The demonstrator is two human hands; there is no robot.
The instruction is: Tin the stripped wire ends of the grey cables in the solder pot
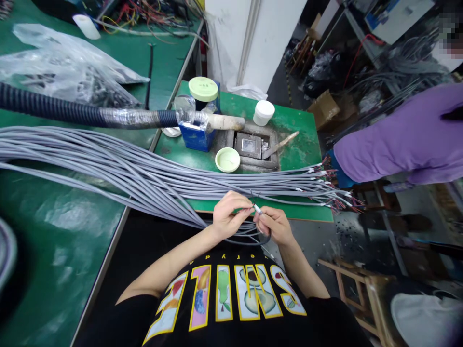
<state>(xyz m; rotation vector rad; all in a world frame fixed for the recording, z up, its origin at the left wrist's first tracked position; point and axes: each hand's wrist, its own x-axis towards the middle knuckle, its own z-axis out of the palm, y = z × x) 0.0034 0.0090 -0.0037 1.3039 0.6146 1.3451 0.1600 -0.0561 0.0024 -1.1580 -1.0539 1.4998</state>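
My right hand is closed around a grey cable close to its end, where a white band shows. At the tip of that cable, the fingers of my left hand pinch the thin dark wires. A large bundle of grey cables stretches across the bench just beyond both hands. Its stripped ends, with reddish and white wires, gather at the right edge. More grey cable loops hang below my hands, in front of my black shirt.
A solder pot is set in the green bench, a scraper lying across it. Around it are a pale dish, a white tub and a ribbed hose. A person in purple is at the right, near a wooden stool.
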